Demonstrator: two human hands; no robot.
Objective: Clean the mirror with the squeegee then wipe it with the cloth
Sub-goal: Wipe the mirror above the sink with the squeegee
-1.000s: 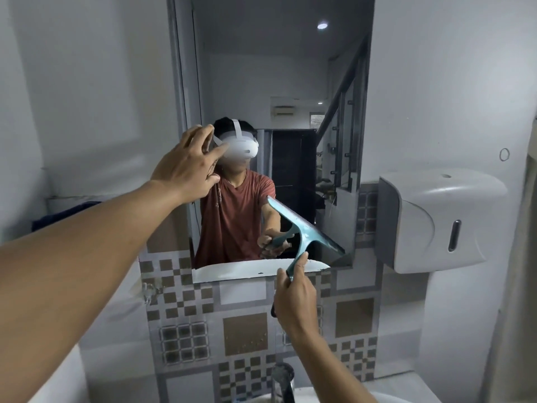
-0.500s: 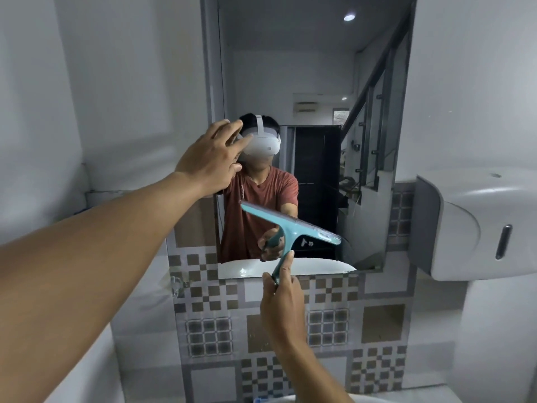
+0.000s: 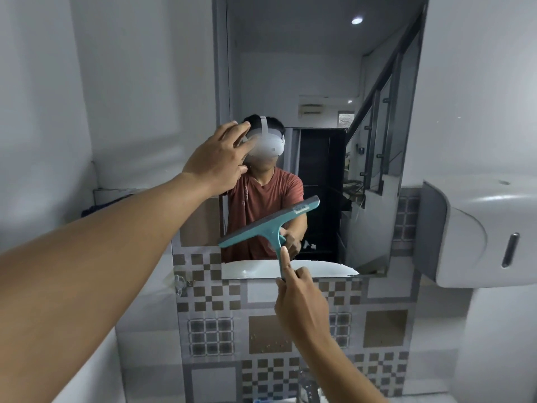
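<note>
My right hand [image 3: 302, 301] pinches the presumably light, stiff squeegee [image 3: 270, 225] by its handle; my left hand [image 3: 218, 158] is spread before the mirror [image 3: 319, 68].

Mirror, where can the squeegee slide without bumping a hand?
Bare: the top of the mirror above the left hand, and the strip between the squeegee blade and the right edge. Crowded: the lower left, where the left hand and the squeegee in the right hand sit close.
</note>
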